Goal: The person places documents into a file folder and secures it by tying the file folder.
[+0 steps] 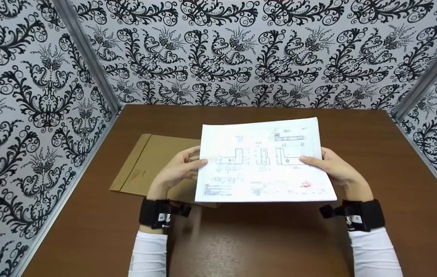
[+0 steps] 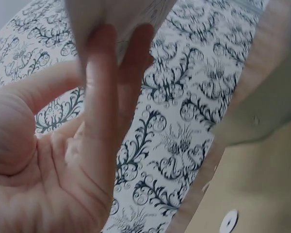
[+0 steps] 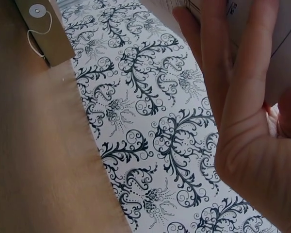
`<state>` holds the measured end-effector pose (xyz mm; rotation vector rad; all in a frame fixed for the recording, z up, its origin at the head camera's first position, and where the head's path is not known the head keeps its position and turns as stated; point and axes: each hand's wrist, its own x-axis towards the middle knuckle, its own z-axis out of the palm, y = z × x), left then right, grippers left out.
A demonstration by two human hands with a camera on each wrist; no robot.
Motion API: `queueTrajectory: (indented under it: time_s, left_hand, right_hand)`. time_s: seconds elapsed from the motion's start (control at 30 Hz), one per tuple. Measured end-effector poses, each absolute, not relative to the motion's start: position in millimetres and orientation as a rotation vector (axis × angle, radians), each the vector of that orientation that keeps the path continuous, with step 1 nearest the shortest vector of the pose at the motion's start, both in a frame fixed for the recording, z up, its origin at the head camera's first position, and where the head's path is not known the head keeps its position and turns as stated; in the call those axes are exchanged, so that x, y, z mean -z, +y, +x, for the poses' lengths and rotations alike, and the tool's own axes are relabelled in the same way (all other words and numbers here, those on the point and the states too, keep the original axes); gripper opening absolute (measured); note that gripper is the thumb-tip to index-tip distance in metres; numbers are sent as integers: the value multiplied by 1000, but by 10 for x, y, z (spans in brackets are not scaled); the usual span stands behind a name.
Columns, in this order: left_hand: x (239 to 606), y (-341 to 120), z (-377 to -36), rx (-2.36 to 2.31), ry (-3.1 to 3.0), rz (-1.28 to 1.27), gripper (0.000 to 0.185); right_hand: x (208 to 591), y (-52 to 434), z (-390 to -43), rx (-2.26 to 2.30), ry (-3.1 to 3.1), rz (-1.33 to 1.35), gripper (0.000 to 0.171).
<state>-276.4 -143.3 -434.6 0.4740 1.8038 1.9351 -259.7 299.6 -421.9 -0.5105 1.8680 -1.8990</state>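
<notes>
I hold the sheets (image 1: 264, 159) above the table (image 1: 395, 161), my left hand (image 1: 178, 169) pinching the 9 o'clock edge and my right hand (image 1: 335, 169) the 3 o'clock edge. They look light and floppy, best held by both side edges. Printed drawings show, the writing too small to read; the envelope (image 1: 151, 161) lies at 9 o'clock.

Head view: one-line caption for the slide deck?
Both hands, left hand and right hand, hold a printed drawing sheet above a brown table, kraft envelope lying beneath.
</notes>
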Motion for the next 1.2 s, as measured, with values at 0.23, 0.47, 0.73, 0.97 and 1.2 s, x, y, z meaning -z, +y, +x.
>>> queueTrajectory:
  time_s: [0.23,0.47,0.73,0.97,1.2]
  left_hand:
    - [4392,-1516,-2783,-1763,2054,395,55]
    - [4499,-1363,-2788,-1657,2249,339,45]
    - [4596,-1129,-2772,-1509,2474,316,35]
    - [4675,-984,-2755,-1508,2466,239,35]
    - [4749,-876,-2739,-1456,2536,245,33]
  right_hand:
    - [4281,3032,-2659,1888,1926,-425,22]
    - [4338,3072,-2709,1865,1966,-354,20]
    - [4416,3131,-2758,1793,2053,-268,15]
    - [4443,3210,-2770,1741,2060,-219,22]
    - [4443,3268,-2757,1699,2093,-207,27]
